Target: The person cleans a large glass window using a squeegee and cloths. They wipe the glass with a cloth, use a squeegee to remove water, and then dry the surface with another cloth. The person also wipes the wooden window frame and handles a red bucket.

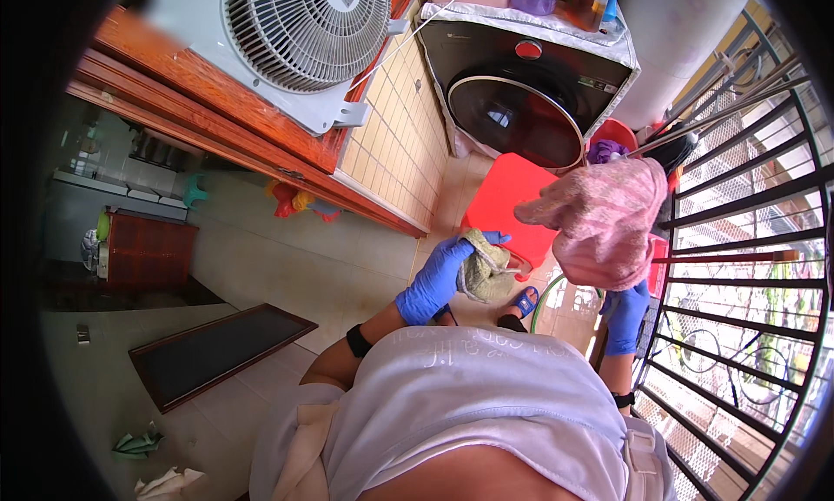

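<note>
My left hand (pixel 434 279), in a blue rubber glove, is closed round a bunched yellow-green cloth (pixel 486 273) with a pale edge. To its right, my right hand (pixel 625 318), also blue-gloved, holds up a pink towel (pixel 608 227) from below. The towel hangs crumpled over that hand and hides most of its fingers. Both cloths are held in front of my light apron (pixel 495 362), apart from each other. Beyond them stands a red plastic stool (pixel 504 192), partly covered by the pink towel.
A dark front-loading washing machine (pixel 460 53) stands ahead, bottles on top. A grey fan (pixel 308 32) sits on the wooden ledge at left. Black window bars (pixel 738 249) and leaning poles (pixel 721 110) line the right. A green hose (pixel 547 305) lies near my foot.
</note>
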The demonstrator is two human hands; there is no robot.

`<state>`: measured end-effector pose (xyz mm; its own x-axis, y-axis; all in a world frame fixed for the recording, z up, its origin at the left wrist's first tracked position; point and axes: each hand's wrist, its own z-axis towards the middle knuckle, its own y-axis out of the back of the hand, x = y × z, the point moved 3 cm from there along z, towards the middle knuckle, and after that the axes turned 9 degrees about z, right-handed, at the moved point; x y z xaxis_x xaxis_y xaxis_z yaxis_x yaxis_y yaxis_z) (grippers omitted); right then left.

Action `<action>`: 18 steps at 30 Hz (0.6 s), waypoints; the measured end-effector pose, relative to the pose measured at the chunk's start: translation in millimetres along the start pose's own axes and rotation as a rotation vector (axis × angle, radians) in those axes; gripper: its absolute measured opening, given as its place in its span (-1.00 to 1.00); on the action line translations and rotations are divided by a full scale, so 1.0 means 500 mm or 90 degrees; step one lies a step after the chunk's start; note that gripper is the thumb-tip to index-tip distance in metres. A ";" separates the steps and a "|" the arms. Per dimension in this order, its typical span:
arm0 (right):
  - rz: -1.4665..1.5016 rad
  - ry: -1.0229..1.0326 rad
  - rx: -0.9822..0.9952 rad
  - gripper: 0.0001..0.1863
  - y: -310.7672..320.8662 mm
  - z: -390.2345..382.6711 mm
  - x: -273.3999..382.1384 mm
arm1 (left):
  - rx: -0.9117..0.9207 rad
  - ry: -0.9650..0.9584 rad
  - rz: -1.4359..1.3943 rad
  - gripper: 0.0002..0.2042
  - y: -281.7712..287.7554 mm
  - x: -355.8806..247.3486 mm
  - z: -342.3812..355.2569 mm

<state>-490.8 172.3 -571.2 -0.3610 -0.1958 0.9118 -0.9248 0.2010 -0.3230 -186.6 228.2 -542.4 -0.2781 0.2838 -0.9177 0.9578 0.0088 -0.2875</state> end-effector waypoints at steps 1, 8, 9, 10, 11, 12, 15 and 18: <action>-0.033 -0.027 0.020 -0.79 -0.030 -0.013 -0.026 | -0.012 0.060 -0.021 -0.55 0.028 -0.002 -0.025; -0.200 -0.142 0.126 -0.76 -0.212 -0.099 -0.208 | -0.157 0.033 -0.036 -0.56 0.265 0.069 -0.181; -0.182 -0.086 0.153 -0.76 -0.230 -0.105 -0.232 | -0.176 0.039 -0.019 -0.56 0.299 0.085 -0.194; -0.205 -0.108 0.161 -0.76 -0.247 -0.112 -0.248 | -0.195 0.024 -0.032 -0.57 0.322 0.089 -0.208; -0.227 -0.130 0.169 -0.76 -0.260 -0.116 -0.258 | -0.213 0.032 -0.052 -0.58 0.342 0.096 -0.223; -0.266 -0.160 0.185 -0.74 -0.266 -0.121 -0.263 | -0.230 0.040 -0.071 -0.58 0.357 0.102 -0.236; -0.304 -0.091 0.207 -0.69 -0.294 -0.126 -0.247 | -0.248 0.030 -0.116 -0.59 0.382 0.119 -0.236; -0.350 -0.142 0.200 -0.64 -0.306 -0.119 -0.198 | -0.240 0.047 -0.138 -0.58 0.395 0.147 -0.222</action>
<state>-306.6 218.2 -596.8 0.1870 -0.3900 0.9016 -0.9601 -0.2667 0.0837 -9.8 357.2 -636.4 -0.4830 0.3050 -0.8208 0.8414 0.4211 -0.3387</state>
